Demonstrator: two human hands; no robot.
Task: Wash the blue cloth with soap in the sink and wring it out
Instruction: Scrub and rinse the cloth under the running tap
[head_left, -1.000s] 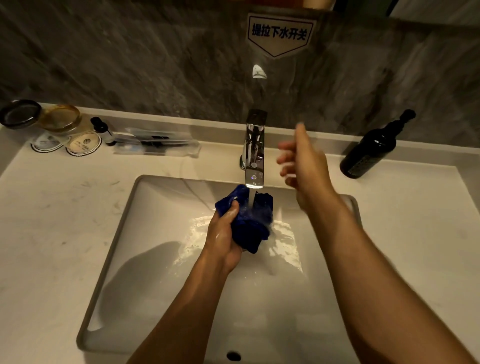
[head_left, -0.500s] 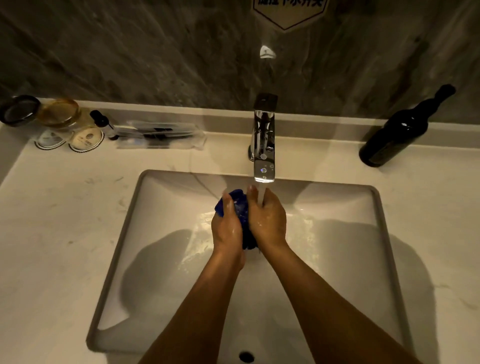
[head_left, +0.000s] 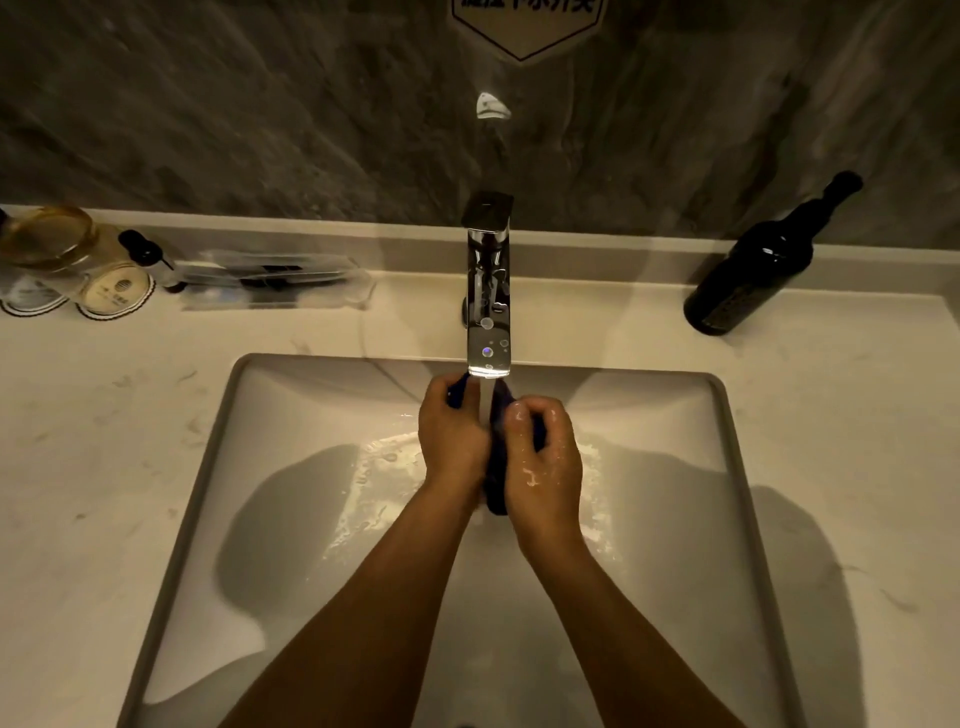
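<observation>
Dark marbled stone makes the wall behind, and below it a pale bench (head_left: 104, 441) carries a white rectangular sink (head_left: 291, 395). I go from left to right. At about ten o'clock, on the bench, I see a glass jar with a golden lid (head_left: 49, 236), two round paper coasters (head_left: 115, 291) just beside it, a small dark dropper bottle (head_left: 143, 249), and then a clear plastic packet (head_left: 275, 283) that lies flat along the back edge.

At twelve o'clock stands the chrome faucet (head_left: 488, 291), and a thin stream of water (head_left: 485, 405) falls from its spout into the sink. Directly under the spout, at the centre of my view, both hands meet. My left hand (head_left: 452, 436) has its grip closed around the blue cloth (head_left: 498, 467), fingers curled over the upper part. My right hand (head_left: 545, 457) also holds the same cloth, fingers bent around it, and the skin is wet and shiny. The cloth is bunched between the two palms, so only a dark blue strip shows at the top and at the bottom; it is above the wet basin, not lying in it.

At about two o'clock, on the bench near the wall, a dark bottle (head_left: 753, 265) appears tilted to the right in my wide view.
</observation>
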